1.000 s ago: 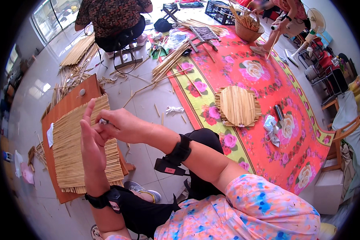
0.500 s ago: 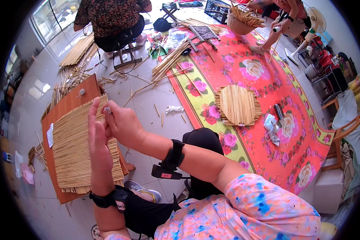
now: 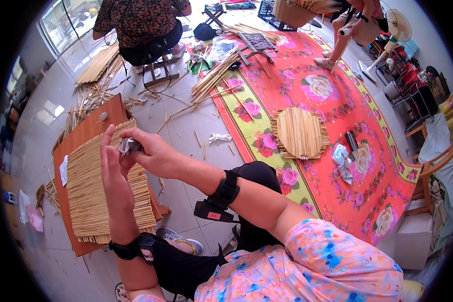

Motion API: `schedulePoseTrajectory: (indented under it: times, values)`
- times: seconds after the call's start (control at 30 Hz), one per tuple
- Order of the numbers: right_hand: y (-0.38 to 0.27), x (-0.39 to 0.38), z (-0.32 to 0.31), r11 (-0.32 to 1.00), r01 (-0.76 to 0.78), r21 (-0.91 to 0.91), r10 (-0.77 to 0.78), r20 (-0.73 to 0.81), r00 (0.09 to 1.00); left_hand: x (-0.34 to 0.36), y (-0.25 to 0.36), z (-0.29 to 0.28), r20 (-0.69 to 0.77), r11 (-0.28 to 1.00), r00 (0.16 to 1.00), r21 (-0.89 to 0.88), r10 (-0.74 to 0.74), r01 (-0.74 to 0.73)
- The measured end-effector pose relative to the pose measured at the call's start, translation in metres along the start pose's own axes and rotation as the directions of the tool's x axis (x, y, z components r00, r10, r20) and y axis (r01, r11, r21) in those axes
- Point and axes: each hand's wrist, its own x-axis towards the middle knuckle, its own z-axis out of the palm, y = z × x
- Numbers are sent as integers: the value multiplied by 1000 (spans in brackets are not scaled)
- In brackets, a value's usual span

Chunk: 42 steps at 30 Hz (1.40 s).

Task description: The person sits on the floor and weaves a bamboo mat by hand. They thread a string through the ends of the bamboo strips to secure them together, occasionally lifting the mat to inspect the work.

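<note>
My left hand is raised upright with its fingers stretched, and a small grey-white crumpled piece lies against its fingers. My right hand pinches that same piece from the right. Both hands hover above a woven mat of thin bamboo strips, which rests on a brown wooden board on the tiled floor. Each wrist carries a black strap.
A round woven bamboo piece lies on the red flowered carpet. A seated person works at the back beside bundles of bamboo strips. Another person's legs stand at the far right. Chairs line the right edge.
Both hands have risen and shifted slightly right over the mat. The right hand's fingers have closed more tightly around the small crumpled piece against the left hand.
</note>
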Motion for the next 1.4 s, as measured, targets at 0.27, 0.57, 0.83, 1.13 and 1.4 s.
schedulePoseTrajectory:
  times: [0.27,0.57,0.83,1.13,1.4]
  values:
    - [-4,-2,-6,956,-41,-290,43,0,999,2,-4,-5,48,991,996,-101,-81,85]
    - [-5,-7,-3,859,177,-481,-181,38,983,6,-11,-13,103,960,982,-216,-161,180]
    - [-15,-5,2,906,90,-414,-150,-114,982,2,-4,3,70,939,992,-324,-103,120]
    - [-22,-5,0,980,-43,-195,-1,-221,975,-2,-3,16,112,985,980,-75,162,-155]
    - [-28,-1,-5,997,-76,16,78,-177,981,0,-8,12,134,963,959,72,250,-261]
